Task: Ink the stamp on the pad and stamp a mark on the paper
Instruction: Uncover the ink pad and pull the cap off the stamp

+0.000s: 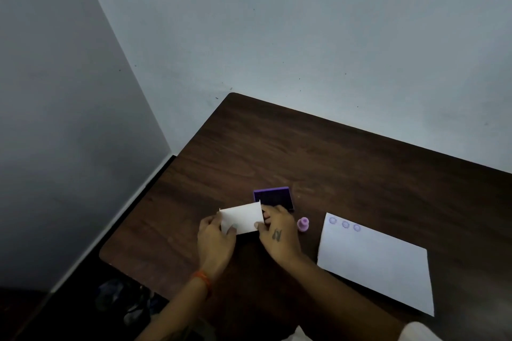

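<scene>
A purple ink pad (274,198) lies open on the dark wooden table (332,163). Just in front of it, my left hand (214,241) and my right hand (279,232) both hold a white rectangular lid or card (241,218), one at each short end, tilted up off the table. A small pink stamp (303,224) stands upright to the right of my right hand, untouched. Further right lies a white sheet of paper (376,263) with three round purple marks (345,224) along its top left edge.
The table's left corner and edge run close to my left hand, with dark floor and a bundle of dark things (124,302) below. Pale walls stand behind and to the left. An orange band circles my left wrist (202,278).
</scene>
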The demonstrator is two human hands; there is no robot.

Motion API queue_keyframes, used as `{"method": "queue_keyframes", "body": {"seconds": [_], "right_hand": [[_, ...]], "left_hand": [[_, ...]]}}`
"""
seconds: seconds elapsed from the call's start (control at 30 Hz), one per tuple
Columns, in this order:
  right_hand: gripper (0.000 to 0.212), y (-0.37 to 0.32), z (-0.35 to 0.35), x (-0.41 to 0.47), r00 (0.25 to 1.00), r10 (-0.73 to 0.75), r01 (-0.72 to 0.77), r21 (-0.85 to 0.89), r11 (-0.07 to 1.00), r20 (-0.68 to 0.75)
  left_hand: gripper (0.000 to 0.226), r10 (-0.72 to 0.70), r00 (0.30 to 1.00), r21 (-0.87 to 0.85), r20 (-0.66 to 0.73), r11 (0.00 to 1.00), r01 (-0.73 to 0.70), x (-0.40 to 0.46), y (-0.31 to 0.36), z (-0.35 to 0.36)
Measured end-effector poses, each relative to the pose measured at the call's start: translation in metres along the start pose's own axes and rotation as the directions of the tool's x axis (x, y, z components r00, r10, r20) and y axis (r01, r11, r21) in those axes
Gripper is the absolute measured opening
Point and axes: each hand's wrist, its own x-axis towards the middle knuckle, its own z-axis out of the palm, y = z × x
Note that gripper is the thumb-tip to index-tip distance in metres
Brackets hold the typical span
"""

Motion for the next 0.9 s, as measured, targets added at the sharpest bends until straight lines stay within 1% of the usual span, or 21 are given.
{"method": "queue_keyframes", "body": {"seconds": [0.13,0.3,0.4,0.5,0.57,0.63,0.73,0.8,0.9], "right_hand": [[0.041,0.006,0.011,-0.014,0.999,0.042,-0.042,0.017,0.999,0.018],[0.042,0.013,0.019,-0.022,0.995,0.087,-0.086,-0.008,0.996,0.053],[0.046,0.014,0.020,-0.022,0.992,0.097,-0.095,-0.035,0.995,0.080],[0.051,0.012,0.016,-0.020,0.987,0.110,-0.106,-0.036,0.994,0.120],[0.052,0.011,0.010,-0.019,0.986,0.107,-0.107,0.000,0.994,0.129],[0.052,0.010,0.000,-0.020,0.995,0.073,-0.075,0.040,0.996,0.062],[0.050,0.015,-0.020,-0.020,0.991,-0.025,0.025,0.003,1.000,-0.132],[0.047,0.023,-0.033,-0.018,0.972,-0.049,0.041,-0.038,0.998,-0.231],[0.038,0.035,-0.046,-0.016,0.963,0.009,-0.023,-0.049,0.999,-0.268]], "left_hand": [[0.052,0.000,1.000,0.034,0.005,0.999,0.000,-0.009,-0.014,0.004],[0.058,0.009,1.000,0.112,0.009,0.994,-0.010,-0.012,-0.022,0.011],[0.061,0.036,0.999,0.158,-0.001,0.987,-0.035,-0.012,-0.024,0.015],[0.073,0.036,0.999,0.190,-0.030,0.981,-0.030,-0.013,-0.022,0.017],[0.084,0.104,0.992,0.232,-0.079,0.969,-0.083,-0.015,-0.017,0.018],[0.089,0.244,0.967,0.262,-0.075,0.940,-0.217,-0.017,-0.008,0.022],[0.087,0.411,0.912,0.173,0.004,0.898,-0.405,-0.018,0.012,0.033],[0.084,0.469,0.881,0.089,0.067,0.876,-0.473,-0.017,0.023,0.044],[0.081,0.497,0.843,0.019,0.208,0.859,-0.511,-0.017,0.037,0.060]]}}
